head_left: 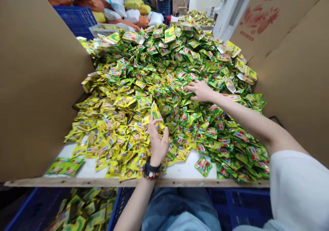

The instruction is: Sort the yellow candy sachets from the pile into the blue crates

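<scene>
My left hand (157,143) pinches one glossy foil sachet (156,116) upright, my right hand (202,91) splayed wide on the crinkly sachet heap (128,87).

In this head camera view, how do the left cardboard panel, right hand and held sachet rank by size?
Largest first: cardboard panel, right hand, then the sachet in the left hand. Nearness may skew this.

No words are reading clearly here: the printing on the yellow-green sachets (154,70) is blurring at this size, and the red stamp (259,18) on the cardboard is staying illegible.
</scene>
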`<state>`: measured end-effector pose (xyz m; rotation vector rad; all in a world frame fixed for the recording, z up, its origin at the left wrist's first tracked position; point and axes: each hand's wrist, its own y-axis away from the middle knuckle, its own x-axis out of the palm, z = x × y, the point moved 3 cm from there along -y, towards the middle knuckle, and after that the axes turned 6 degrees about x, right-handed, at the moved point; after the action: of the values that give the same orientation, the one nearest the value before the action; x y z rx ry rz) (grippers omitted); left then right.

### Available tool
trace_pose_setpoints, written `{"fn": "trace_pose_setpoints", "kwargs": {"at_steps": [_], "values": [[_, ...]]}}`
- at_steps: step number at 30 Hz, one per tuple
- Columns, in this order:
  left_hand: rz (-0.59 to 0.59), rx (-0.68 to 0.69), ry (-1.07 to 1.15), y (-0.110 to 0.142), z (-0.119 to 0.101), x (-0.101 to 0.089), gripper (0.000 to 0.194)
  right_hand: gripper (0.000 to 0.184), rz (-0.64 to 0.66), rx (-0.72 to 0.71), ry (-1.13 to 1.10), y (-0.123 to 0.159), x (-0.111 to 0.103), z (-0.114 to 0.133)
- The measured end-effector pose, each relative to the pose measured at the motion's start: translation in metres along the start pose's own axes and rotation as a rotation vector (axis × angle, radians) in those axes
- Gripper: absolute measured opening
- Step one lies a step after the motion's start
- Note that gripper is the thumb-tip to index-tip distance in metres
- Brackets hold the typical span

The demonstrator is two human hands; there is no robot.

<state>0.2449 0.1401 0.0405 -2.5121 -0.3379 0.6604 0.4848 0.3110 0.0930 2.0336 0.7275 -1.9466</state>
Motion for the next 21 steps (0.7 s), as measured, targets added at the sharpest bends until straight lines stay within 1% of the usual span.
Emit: {"fn": "trace_pose_setpoints", "kwargs": {"at_steps": [2, 5, 9, 13, 16, 18, 19, 20, 21], "values": [[0.012, 0.016, 0.024, 0.008, -0.001, 0.009, 0.024, 0.049, 0.023, -0.042, 0.037, 0.024, 0.004, 0.001], [0.03, 0.037, 0.066, 0.02, -0.003, 0.023, 0.025, 0.048, 0.038, -0.063, 0.066, 0.055, 0.008, 0.001], [0.04, 0.117, 0.125, 0.031, -0.006, 0.037, 0.022, 0.047, 0.066, -0.063, 0.025, 0.091, 0.01, -0.005], [0.1, 0.179, 0.14, 0.037, -0.013, 0.049, 0.021, 0.046, 0.103, 0.006, -0.043, 0.136, 0.015, -0.012], [0.133, 0.197, 0.15, 0.043, -0.02, 0.053, 0.02, 0.05, 0.135, 0.07, -0.119, 0.164, 0.009, -0.015], [0.137, 0.197, 0.17, 0.047, -0.025, 0.05, 0.021, 0.052, 0.243, 0.103, -0.172, 0.169, -0.003, -0.013], [0.129, 0.189, 0.18, 0.048, -0.027, 0.048, 0.021, 0.05, 0.308, 0.133, -0.181, 0.166, -0.011, -0.011], [0.112, 0.176, 0.189, 0.049, -0.028, 0.045, 0.022, 0.044, 0.356, 0.178, -0.169, 0.158, -0.019, -0.008], [0.09, 0.162, 0.195, 0.05, -0.028, 0.043, 0.023, 0.037, 0.374, 0.235, -0.142, 0.145, -0.027, -0.005]]}}
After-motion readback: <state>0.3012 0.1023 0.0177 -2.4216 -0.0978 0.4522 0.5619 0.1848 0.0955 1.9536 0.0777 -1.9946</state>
